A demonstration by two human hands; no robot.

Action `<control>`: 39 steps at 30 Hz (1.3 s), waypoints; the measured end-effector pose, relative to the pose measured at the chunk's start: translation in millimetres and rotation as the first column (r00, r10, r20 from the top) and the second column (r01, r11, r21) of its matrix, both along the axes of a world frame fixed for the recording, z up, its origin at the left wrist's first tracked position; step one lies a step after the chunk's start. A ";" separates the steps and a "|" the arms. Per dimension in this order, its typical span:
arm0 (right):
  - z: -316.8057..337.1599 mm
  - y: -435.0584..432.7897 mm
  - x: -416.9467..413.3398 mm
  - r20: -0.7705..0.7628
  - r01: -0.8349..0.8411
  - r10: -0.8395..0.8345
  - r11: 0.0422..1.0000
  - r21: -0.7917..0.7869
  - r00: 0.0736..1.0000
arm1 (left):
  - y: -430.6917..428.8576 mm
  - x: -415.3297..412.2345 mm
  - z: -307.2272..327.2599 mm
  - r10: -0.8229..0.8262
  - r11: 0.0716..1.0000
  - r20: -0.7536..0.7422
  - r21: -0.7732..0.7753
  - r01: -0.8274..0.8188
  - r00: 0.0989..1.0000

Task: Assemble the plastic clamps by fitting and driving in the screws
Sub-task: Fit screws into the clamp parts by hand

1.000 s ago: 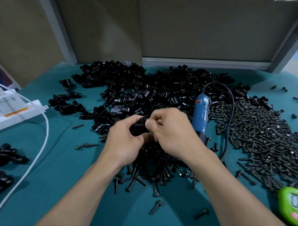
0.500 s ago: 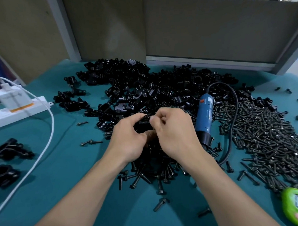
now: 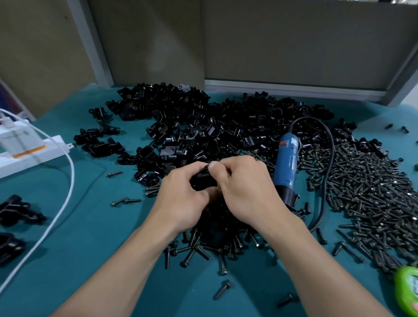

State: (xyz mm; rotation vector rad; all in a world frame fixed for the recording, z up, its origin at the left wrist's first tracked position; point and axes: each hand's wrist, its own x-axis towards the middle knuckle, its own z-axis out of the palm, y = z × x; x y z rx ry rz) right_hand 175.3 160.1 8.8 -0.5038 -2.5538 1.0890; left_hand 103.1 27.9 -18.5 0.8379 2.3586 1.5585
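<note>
Both hands meet over the middle of the teal table. My left hand (image 3: pixel 181 197) grips a black plastic clamp (image 3: pixel 202 178), mostly hidden between the palms. My right hand (image 3: pixel 244 188) pinches at the clamp's top with thumb and forefinger; whether a screw sits under the fingertips is hidden. A big heap of black clamp parts (image 3: pixel 214 127) lies behind the hands. Black screws (image 3: pixel 375 195) cover the table at the right, and more screws (image 3: pixel 206 248) lie scattered under my wrists. A blue electric screwdriver (image 3: pixel 286 165) lies just right of my right hand, its black cable (image 3: pixel 326 159) looping back.
Two assembled clamps (image 3: pixel 13 212) lie at the left edge. A white power strip (image 3: pixel 25 155) with a white cable (image 3: pixel 62 203) sits at the far left. A green timer (image 3: pixel 416 293) is at the bottom right corner. Brown panels stand behind the table.
The hands stay together on the clamp, with the right thumb and forefinger shifting slightly on its top. The view has drifted a little; nothing on the table moved.
</note>
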 end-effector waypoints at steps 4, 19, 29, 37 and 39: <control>5.2 6.1 2.9 -0.005 -0.008 0.007 1.000 -0.019 1.000 | 1.9 -0.5 0.7 0.006 1.000 0.020 -0.017 -0.005 1.000; -0.6 0.6 -0.2 0.043 0.043 -0.038 0.993 -0.106 0.998 | 0.2 6.6 1.8 -0.002 0.999 -0.030 -0.037 0.001 1.000; -2.4 4.2 0.7 0.011 0.043 -0.042 0.984 -0.172 0.999 | -0.8 6.4 3.3 -0.012 0.997 -0.038 0.075 0.015 0.999; 15.5 16.5 4.5 0.040 -0.111 0.122 0.972 -0.209 0.992 | -0.5 5.1 9.7 0.023 0.995 -0.016 0.102 -0.021 1.000; 14.2 17.2 3.5 0.017 -0.104 0.110 0.973 -0.205 0.994 | -0.1 4.7 8.3 0.018 0.995 -0.007 0.095 -0.017 1.000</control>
